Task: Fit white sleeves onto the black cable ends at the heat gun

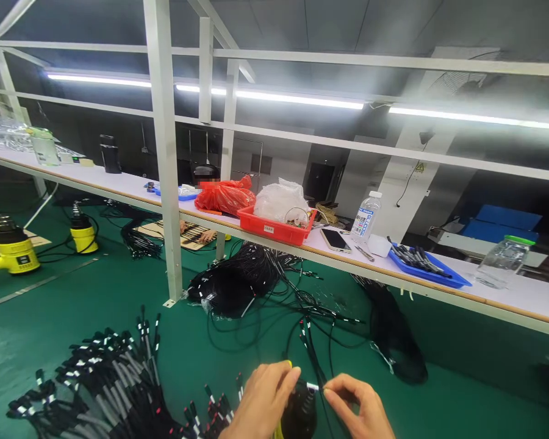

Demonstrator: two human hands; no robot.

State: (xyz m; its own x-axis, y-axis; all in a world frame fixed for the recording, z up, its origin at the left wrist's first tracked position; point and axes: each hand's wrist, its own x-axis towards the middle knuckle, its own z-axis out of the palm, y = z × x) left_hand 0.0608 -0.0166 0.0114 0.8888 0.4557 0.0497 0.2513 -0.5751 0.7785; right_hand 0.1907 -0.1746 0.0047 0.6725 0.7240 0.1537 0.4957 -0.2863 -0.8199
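My right hand [359,405] pinches a thin black cable with a white sleeve [312,386] between thumb and forefinger. Opposite it, my left hand [265,396] is closed, thumb against the fingers; what it grips is hidden. Between and below the hands stands a heat gun, its dark ribbed nozzle [307,405] pointing up and the yellow body mostly covered by my left hand. Just beyond my hands, several loose black cables [312,347] run across the green bench. A large bundle of black cables with grey sleeves [114,378] lies to the left.
Coiled cables [238,280] lie under a raised shelf [379,262]. On it are a red tray [274,227], a phone [335,239], a bottle [365,216], a blue tray [427,266] and a jar [505,262]. Yellow heat guns [21,253] stand far left. Another person's hands [205,236] show behind the post.
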